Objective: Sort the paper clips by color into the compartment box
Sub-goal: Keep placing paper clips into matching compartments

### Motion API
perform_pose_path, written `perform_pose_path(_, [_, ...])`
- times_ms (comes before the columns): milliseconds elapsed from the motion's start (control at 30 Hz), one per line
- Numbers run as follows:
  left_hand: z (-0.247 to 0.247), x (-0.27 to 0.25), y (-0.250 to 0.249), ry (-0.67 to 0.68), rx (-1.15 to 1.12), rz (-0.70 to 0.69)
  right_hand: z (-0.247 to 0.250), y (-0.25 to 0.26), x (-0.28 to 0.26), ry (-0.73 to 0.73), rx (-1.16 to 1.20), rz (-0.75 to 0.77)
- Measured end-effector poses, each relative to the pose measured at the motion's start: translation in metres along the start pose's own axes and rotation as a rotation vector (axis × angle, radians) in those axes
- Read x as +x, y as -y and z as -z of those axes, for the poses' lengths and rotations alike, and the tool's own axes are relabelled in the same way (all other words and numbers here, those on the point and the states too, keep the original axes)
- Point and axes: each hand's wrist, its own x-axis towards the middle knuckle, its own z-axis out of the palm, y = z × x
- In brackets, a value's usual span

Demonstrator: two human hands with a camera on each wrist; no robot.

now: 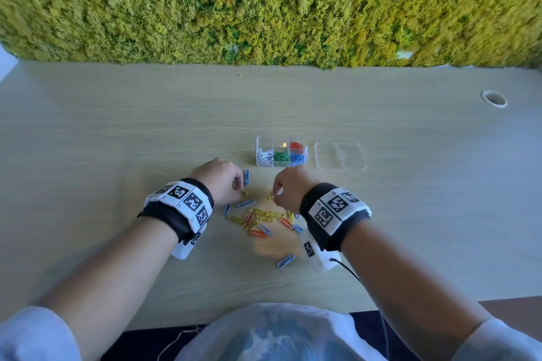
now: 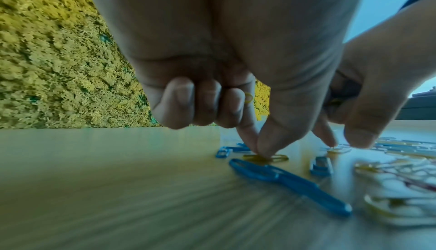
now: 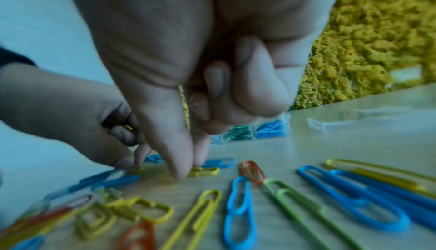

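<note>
Loose yellow, blue and orange paper clips [image 1: 264,221] lie in a pile on the desk between my wrists. My left hand [image 1: 238,189] pinches a yellow clip [image 2: 265,158] flat on the desk between thumb and forefinger, and another yellow clip [image 2: 248,97] shows inside its curled fingers. My right hand [image 1: 274,195] pinches a second yellow clip [image 3: 204,172] that lies on the desk. The clear compartment box [image 1: 258,145] stands just beyond both hands, with white, green, red and blue clips in separate cells.
The box's clear lid [image 1: 340,156] lies to the right of it. A single blue clip [image 1: 285,260] lies nearer me. A moss wall [image 1: 264,3] closes off the desk's far edge, and a cable hole [image 1: 494,98] sits far right.
</note>
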Motion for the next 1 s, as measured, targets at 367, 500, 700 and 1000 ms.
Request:
perform_pose_path(367, [-0.002,0.0,-0.003,0.085,0.066,-0.042,-0.008,0.004,0.007,0.066,-0.018,-0.036])
perform_pose_path(500, [-0.002,0.002,-0.007,0.122,0.064,-0.033,-0.005,-0.002,0.003,0.123,0.161,-0.064])
perform_pose_path(700, [-0.007,0.002,-0.013,0.132,-0.069,-0.039,0.0,-0.011,-0.004,0.096,1.038,-0.098])
perform_pose_path(1000, [0.007,0.015,-0.029,0.147,-0.953,0.12,0.001,-0.023,-0.002,0.158,1.847,-0.247])
